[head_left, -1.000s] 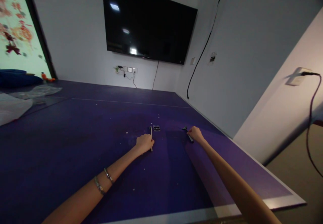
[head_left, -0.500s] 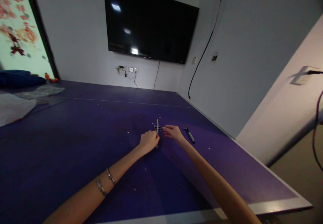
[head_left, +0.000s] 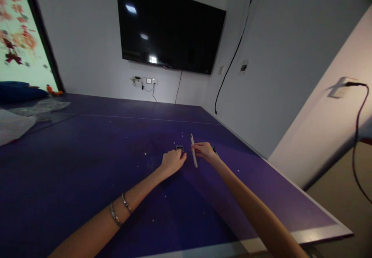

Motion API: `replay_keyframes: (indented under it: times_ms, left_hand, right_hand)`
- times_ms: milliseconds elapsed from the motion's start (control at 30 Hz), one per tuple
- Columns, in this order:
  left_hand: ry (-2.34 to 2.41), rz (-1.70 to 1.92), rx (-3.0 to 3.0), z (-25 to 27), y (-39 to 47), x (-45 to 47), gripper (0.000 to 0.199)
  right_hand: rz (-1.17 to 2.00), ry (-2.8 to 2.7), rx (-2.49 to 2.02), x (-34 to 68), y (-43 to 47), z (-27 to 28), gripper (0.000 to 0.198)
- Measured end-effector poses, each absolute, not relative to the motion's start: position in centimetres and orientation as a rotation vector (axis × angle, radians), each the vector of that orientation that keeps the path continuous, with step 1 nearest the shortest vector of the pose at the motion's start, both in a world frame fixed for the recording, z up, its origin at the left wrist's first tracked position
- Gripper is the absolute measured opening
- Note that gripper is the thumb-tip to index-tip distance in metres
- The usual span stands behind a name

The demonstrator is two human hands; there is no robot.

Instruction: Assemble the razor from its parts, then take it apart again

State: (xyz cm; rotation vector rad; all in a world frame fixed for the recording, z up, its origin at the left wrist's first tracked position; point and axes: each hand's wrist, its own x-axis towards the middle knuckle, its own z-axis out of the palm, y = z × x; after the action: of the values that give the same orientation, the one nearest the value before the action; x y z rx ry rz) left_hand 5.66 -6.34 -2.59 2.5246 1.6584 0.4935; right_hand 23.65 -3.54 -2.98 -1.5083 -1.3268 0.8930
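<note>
A slim white stick is pinched in my right hand, tilted slightly, its upper end leaning left. My left hand is closed just to the left, with its fingertips hidden beneath it. At that hand's far edge shows a small dark piece with silver edges; I cannot tell whether the fingers grip it or only touch it. Behind my right wrist, a razor-like tool with a dark handle lies mostly covered.
Small white scraps dot the purple tabletop. Clear plastic and a white bag lie at the left, near dark blue cloth. A black cable hangs by the wall, right of a television.
The white stick has passed from my left hand to my right, which has closed on it. The right hand now covers most of the razor-like tool. The view has shifted slightly.
</note>
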Motion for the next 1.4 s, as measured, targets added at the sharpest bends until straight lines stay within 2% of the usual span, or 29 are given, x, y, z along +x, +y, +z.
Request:
replay_keyframes:
  times_ms: [200,300,467,633,967,1200,1300,1400]
  left_hand:
    - [1.547,0.652,2.579,-3.6,-2.7,4.7,0.026]
    - [1.478,0.636,2.637,-4.4,-0.6,4.3,0.032]
    - [1.493,0.497,2.602,-5.4,2.3,4.4,0.053]
    - [1.415,0.450,2.545,-6.0,3.6,4.6,0.053]
    - [1.365,0.532,2.501,-6.7,4.0,4.5,0.044]
    - [1.314,0.668,2.419,-7.0,4.5,4.6,0.042]
    - [1.289,0.727,2.367,-6.7,4.2,4.6,0.041]
    - [1.242,0.783,2.332,-5.8,3.2,4.4,0.041]
  right_hand:
    - [0.455,-1.341,-1.865,33.3,-4.0,-1.8,0.020]
    - [0.312,-1.373,-2.019,36.4,-4.6,-2.2,0.016]
    - [0.215,-1.451,-2.192,37.9,-4.8,-4.1,0.015]
    - [0.158,-1.521,-2.270,38.0,-4.0,-5.5,0.016]
    - [0.057,-1.572,-2.324,37.9,-3.9,-6.0,0.015]
    - [-0.071,-1.624,-2.302,36.3,-5.0,-3.4,0.028]
    - [-0.131,-1.713,-2.207,34.6,-4.9,-2.1,0.025]
    - [-0.024,-1.879,-1.951,32.5,-4.4,-1.2,0.024]
